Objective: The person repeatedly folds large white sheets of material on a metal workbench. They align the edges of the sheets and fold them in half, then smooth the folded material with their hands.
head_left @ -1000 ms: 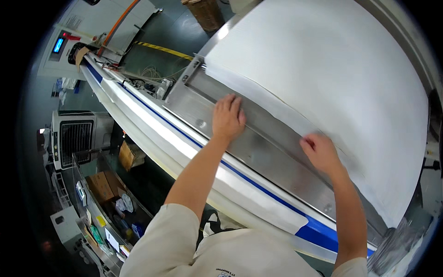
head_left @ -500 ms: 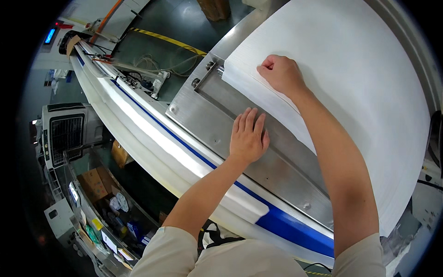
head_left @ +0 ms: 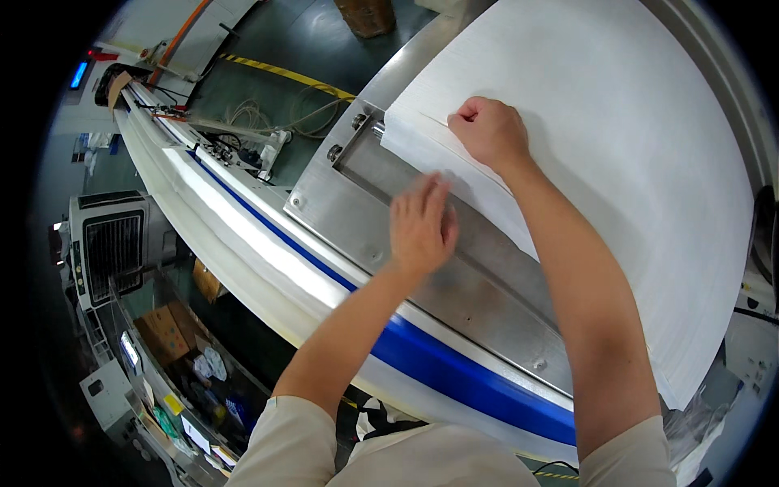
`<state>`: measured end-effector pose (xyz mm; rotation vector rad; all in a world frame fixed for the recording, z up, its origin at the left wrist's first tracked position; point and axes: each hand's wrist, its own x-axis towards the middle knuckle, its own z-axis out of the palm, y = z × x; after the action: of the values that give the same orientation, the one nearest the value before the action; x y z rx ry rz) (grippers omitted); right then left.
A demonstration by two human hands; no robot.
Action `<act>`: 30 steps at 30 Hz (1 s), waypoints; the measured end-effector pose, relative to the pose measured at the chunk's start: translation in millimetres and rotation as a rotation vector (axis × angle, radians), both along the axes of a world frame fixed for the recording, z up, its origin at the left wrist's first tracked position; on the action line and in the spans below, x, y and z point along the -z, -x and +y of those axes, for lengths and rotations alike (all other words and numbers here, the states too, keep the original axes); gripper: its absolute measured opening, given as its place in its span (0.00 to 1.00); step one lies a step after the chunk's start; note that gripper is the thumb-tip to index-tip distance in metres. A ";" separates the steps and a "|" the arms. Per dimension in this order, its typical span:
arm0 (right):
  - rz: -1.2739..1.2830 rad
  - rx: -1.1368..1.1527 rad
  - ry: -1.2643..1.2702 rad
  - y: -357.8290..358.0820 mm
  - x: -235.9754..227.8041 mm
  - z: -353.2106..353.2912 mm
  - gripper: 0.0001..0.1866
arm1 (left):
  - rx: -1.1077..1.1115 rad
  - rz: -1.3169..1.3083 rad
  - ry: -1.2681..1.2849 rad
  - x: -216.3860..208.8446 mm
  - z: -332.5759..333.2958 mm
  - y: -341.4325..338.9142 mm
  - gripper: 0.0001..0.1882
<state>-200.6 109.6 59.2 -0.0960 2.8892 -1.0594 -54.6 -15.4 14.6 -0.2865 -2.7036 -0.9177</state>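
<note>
My right hand (head_left: pixel 489 132) is curled into a fist and rests on a broad stack of white sheets (head_left: pixel 617 89), close to its layered near-left edge. Nothing shows between its fingers. My left hand (head_left: pixel 423 225) is smeared by motion, its fingers stretched out and the thumb apart, with nothing in it. It is over the bare metal plate (head_left: pixel 479 304) that runs along the stack's edge. At the plate's far end is the end of a shiny metal rod (head_left: pixel 378 128), partly under the sheets.
A long machine beam with white covering and a blue strip (head_left: pixel 454 372) runs beside the metal plate. Lower left are a bench with a cardboard box (head_left: pixel 170 334) and a grey air cooler (head_left: pixel 114 246). Hoses (head_left: pixel 260 115) lie on the floor near yellow-black tape (head_left: pixel 284 75).
My left hand has moved slightly away from me and is now blurred. My right fist stays at the same place on the white sheets. More of the blue strip shows.
</note>
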 end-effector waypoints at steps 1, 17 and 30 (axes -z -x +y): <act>0.017 0.010 -0.010 -0.7 1.3 0.9 0.11 | -0.024 0.082 0.057 -4.5 -6.6 18.6 0.27; 0.002 0.009 -0.004 1.1 -8.3 3.8 0.10 | 0.043 0.370 0.393 -15.3 -59.4 76.4 0.17; -0.104 0.311 -0.525 -256.5 -7.7 218.9 0.23 | 0.429 -0.313 1.074 -92.6 -28.4 98.8 0.29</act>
<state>55.9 328.5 66.9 0.4292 3.0317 -0.2824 -153.5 -43.8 107.1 -1.0095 -3.2175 0.5815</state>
